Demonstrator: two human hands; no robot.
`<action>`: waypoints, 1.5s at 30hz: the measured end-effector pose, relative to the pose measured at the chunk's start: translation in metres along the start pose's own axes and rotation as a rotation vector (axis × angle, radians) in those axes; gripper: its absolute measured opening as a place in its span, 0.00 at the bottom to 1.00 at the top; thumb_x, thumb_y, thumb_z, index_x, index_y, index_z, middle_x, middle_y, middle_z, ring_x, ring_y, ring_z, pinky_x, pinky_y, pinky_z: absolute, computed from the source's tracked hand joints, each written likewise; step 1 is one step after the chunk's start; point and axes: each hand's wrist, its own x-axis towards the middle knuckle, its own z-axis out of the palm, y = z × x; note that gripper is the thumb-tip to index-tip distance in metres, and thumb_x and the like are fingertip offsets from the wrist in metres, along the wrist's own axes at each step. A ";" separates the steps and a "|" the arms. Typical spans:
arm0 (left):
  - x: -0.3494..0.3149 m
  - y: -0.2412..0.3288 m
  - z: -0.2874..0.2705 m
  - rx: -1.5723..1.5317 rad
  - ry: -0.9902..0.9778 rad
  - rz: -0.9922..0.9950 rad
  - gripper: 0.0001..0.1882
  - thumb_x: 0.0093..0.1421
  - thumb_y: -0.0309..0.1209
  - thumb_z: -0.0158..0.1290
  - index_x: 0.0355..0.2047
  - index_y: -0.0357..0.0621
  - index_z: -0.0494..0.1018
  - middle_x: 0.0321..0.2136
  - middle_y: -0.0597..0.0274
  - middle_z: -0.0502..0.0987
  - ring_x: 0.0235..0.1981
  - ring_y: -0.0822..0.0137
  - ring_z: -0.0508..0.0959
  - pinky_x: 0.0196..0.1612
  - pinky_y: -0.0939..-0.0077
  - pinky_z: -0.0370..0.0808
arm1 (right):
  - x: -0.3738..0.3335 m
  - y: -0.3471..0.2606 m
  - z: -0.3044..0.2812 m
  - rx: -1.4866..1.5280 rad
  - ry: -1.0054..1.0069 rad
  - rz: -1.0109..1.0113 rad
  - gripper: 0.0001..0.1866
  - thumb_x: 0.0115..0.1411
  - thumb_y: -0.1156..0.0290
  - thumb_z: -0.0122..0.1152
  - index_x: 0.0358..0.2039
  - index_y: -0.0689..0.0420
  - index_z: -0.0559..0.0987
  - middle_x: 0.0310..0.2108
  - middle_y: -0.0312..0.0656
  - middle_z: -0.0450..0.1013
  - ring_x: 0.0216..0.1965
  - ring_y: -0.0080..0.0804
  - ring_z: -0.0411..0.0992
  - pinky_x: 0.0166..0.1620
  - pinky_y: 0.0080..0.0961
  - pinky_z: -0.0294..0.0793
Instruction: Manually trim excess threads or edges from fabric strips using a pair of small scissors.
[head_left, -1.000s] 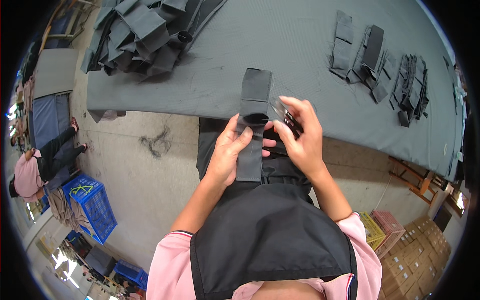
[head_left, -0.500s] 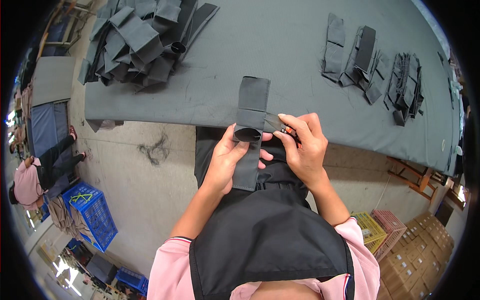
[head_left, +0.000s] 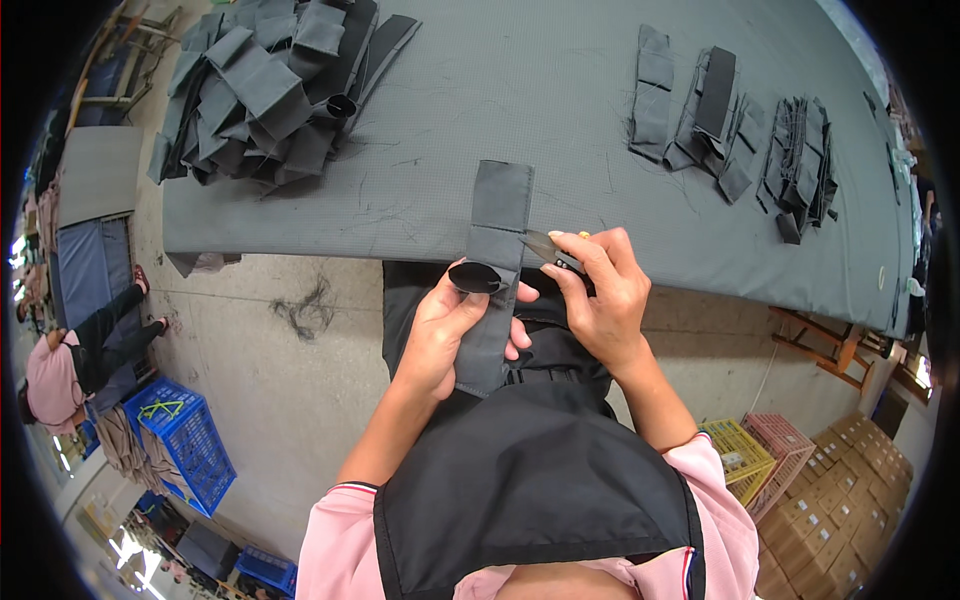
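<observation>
I see the strip [head_left: 498, 205] over the bench's [head_left: 570, 130] near edge, gripped in the left fingers [head_left: 465, 315]; the right fingers [head_left: 595, 258] hold snips [head_left: 541, 245] at its side. A grey pile [head_left: 258, 95] lies by the bench's left edge. Beyond, a blue crate [head_left: 200, 435] and cartons [head_left: 838, 490] stand on the floor [head_left: 300, 385].

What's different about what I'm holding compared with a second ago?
The snips in your right hand swung from pointing steeply up and left to lying flatter, aimed left at the strip. In your left hand, the strip's loop gapes wider, shifted left. Neither thing was let go, and the fabric pile looks unchanged.
</observation>
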 end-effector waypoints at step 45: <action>-0.005 0.005 -0.002 0.077 -0.126 -0.081 0.34 0.64 0.30 0.47 0.66 0.51 0.44 0.41 0.48 0.72 0.27 0.62 0.77 0.29 0.69 0.78 | 0.005 -0.011 0.000 0.033 -0.106 -0.154 0.20 0.40 0.79 0.68 0.38 0.57 0.78 0.27 0.38 0.68 0.21 0.30 0.68 0.22 0.25 0.67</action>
